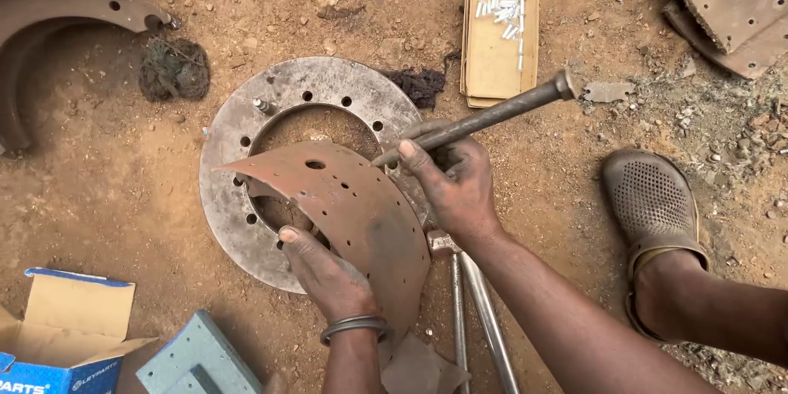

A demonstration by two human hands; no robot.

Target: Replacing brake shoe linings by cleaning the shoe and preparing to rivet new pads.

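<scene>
head view: cardboard tray (492, 66) of rivets (505, 10) beyond metal ring (226, 197), rag (173, 70) left.

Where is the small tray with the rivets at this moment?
In the head view, the tray lies on the dirt at top centre, just beyond the punch in the right hand.

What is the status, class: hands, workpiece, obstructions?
Left hand steadies curved brake shoe on steel ring. Right hand grips punch, tip at shoe. Nothing blocking.
</scene>
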